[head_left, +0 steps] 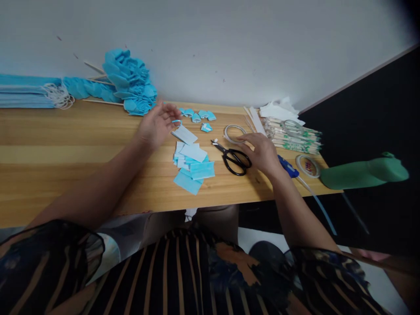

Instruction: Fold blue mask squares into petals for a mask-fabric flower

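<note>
My left hand (159,124) is above the table with its fingers curled, a small blue piece of mask fabric (176,121) at the fingertips. Just below it lies a pale rectangle of mask fabric (185,134), above a loose pile of cut blue and white rectangles (193,159). My right hand (260,151) has its thumb and fingertips at the edge of a narrow roll of tape (226,132). Between the hands rest black-handled scissors (234,159), a scrap of white at their tip. Small folded blue pieces (196,117) form a row behind, with another folded piece (206,127) in front.
Blue fabric flowers (127,81) on sticks and a stack of blue masks (26,92) lie along the wall at left. At right are wrapped chopsticks (292,138), a blue glue gun (288,166), another tape roll (307,166) and a green bottle (357,174) over the edge.
</note>
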Tool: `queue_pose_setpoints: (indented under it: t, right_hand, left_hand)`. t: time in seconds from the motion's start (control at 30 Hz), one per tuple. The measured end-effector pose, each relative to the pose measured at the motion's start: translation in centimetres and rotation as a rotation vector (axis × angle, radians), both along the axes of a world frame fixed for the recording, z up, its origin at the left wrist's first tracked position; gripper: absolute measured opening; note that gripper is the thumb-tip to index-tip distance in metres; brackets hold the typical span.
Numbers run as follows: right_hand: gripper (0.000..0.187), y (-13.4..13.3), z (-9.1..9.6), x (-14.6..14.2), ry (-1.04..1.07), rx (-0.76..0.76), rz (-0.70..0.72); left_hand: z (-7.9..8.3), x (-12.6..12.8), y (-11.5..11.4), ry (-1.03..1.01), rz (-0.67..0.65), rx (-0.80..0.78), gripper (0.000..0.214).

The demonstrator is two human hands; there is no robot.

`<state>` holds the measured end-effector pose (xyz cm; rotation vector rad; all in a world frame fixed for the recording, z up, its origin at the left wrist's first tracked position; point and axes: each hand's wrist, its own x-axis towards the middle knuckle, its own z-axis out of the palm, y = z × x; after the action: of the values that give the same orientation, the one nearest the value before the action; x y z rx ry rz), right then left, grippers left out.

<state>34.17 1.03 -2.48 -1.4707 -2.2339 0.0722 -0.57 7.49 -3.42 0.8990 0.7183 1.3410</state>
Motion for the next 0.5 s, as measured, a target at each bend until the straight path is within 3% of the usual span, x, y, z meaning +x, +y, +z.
queue_pose_setpoints:
  t: [0.13, 0.23, 0.37, 0.5]
  right_hand:
    - [0.034, -3.0, 0.7, -1.2, -0.105, -0.134, 0.07]
    - [0.039, -4.2, 0.1, -1.7, -0.171, -0.18, 0.031]
    - [0.038, -4.5, -0.6, -1.3, -0.159, -0.18, -0.027]
    - [0.036, -3.7, 0.4, -1.4, -0.173, -0.156, 0.009]
  left_hand:
    - [-0.2, 0.1, -0.1, 0.048, -0.014, 0.015, 0.042]
    - [-0.1, 0.4, -0.3, 0.073, -0.008, 0.014, 0.044]
    - [0.1, 0.9, -0.7, 0.127, 0.001, 0.018, 0.047]
    - [-0.3, 1.0, -0.7, 0.182, 0.004, 0.027, 0.048]
